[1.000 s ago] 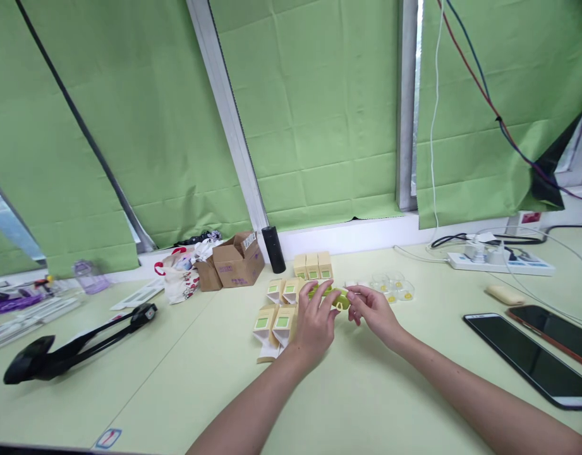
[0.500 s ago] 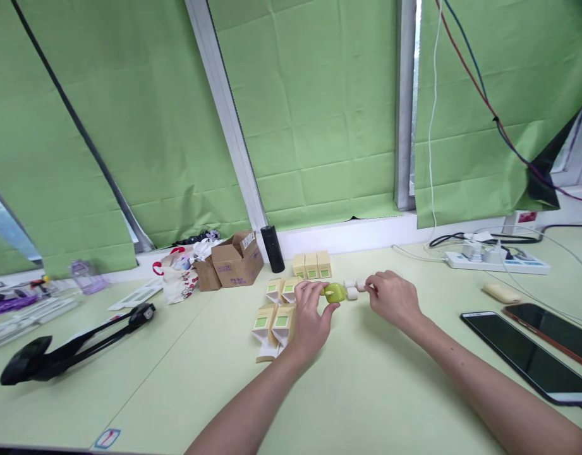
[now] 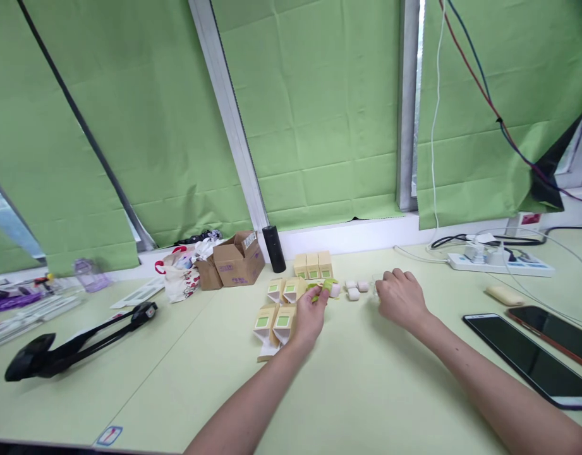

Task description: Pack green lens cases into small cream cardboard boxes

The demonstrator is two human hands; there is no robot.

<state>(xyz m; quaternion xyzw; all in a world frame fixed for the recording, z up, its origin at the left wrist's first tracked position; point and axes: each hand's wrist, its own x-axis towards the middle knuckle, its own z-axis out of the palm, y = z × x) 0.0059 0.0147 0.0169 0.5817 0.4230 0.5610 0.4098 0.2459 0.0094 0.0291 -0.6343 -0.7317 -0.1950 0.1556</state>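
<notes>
"Where could a hand slide by?"
"On the table (image 3: pixel 196 360), between the long black thing (image 3: pixel 82 346) and the little open boxes (image 3: pixel 273 321)."
"What's in the way at the back?"
"The brown box (image 3: pixel 237 262) and the tall black tube (image 3: pixel 274 249), close together."
"And the right?"
"Two phones (image 3: pixel 522 354), lying flat. A hand could pass over them."

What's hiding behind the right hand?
A bit of something clear peeks out past the knuckles of the right hand. The hand covers the rest, so I can't tell its whole shape or whether anything is in it.
</notes>
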